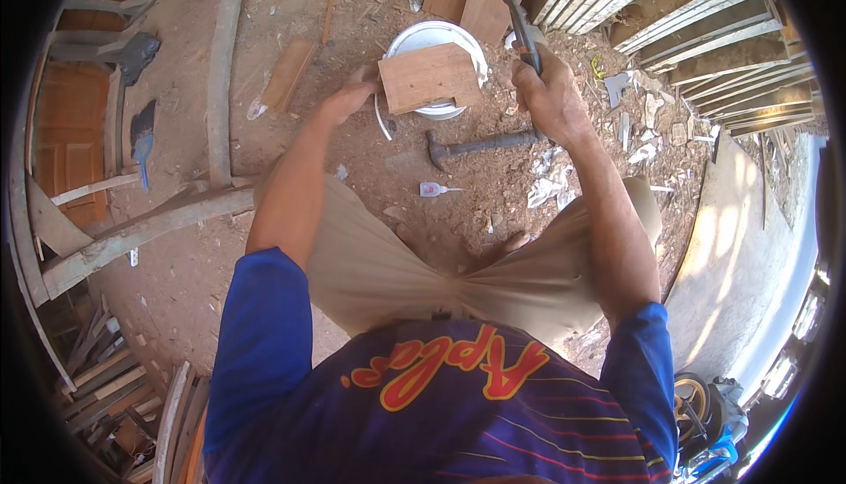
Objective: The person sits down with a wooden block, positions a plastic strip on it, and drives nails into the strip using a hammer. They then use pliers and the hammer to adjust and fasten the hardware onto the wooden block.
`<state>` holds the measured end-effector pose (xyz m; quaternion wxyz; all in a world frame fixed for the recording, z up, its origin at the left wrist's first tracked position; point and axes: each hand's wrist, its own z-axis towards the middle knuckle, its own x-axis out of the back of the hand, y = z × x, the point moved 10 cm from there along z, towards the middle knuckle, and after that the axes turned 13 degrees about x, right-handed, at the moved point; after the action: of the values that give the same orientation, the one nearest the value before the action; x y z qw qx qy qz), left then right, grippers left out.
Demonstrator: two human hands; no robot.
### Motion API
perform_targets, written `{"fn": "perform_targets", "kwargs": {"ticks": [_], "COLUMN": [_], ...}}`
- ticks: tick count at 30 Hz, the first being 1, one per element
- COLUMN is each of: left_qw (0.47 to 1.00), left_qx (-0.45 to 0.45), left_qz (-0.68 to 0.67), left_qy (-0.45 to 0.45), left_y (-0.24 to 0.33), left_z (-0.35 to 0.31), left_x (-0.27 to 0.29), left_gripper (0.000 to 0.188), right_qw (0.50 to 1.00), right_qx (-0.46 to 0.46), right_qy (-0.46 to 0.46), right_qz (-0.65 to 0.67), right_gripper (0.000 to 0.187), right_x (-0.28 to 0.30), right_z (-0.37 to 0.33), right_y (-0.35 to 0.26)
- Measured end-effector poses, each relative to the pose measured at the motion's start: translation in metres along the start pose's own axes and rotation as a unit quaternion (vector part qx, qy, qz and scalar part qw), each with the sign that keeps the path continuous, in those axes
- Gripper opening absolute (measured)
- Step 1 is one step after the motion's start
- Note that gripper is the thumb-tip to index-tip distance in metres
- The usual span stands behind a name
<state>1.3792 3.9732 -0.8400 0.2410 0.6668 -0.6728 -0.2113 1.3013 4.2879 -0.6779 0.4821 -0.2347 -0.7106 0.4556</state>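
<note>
My left hand (354,94) grips the left edge of a rectangular reddish-brown wooden board (423,77), which has a small notch in its lower edge. The board lies over a white bucket (478,48), hiding most of its top. To the right, my right hand (555,96) is closed around the dark handles of a pair of pincers (517,18), raised with the metal head pointing up and away. Below the bucket a hammer (489,144) rests on the ground, its handle end near my right wrist. Nearer to me lies a small white bottle with a thin nozzle (430,189).
Wood scraps and shavings litter the dirt floor (352,153). A loose wooden piece (288,75) lies left of the bucket. Stacked planks (705,17) line the far right. A weathered timber frame (225,87) stands left, and a motorbike (709,418) is at the lower right.
</note>
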Motion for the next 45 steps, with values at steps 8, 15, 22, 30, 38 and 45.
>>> {"fn": "perform_targets", "kwargs": {"ticks": [8,15,22,30,38,45], "left_qw": [0.991,0.948,0.860,0.790,0.778,0.766], "left_qx": [-0.105,-0.102,-0.313,-0.410,-0.425,-0.457], "left_qz": [-0.051,0.265,0.327,0.369,0.389,0.379], "left_qy": [-0.057,0.143,0.236,0.268,0.251,0.248], "left_y": [0.053,0.083,0.105,0.108,0.109,0.113], "left_z": [-0.068,-0.095,-0.086,-0.089,-0.090,-0.097], "left_x": [0.020,-0.021,-0.050,-0.069,-0.087,-0.096], "left_gripper": [0.037,0.035,0.027,0.020,0.024,0.016], "right_qw": [0.995,0.973,0.959,0.938,0.934,0.934], "right_qx": [0.068,0.092,0.050,0.077,0.046,0.050], "right_qy": [-0.060,-0.178,-0.216,-0.230,-0.243,-0.233], "right_qz": [-0.047,-0.113,-0.177,-0.248,-0.257,-0.266], "right_gripper": [0.045,0.043,0.037,0.019,0.020,0.022], "right_x": [-0.007,-0.007,-0.012,-0.023,-0.023,-0.021], "right_z": [-0.010,-0.047,-0.063,-0.056,-0.055,-0.054], "right_y": [-0.037,-0.051,-0.012,-0.008,0.004,-0.011]}}
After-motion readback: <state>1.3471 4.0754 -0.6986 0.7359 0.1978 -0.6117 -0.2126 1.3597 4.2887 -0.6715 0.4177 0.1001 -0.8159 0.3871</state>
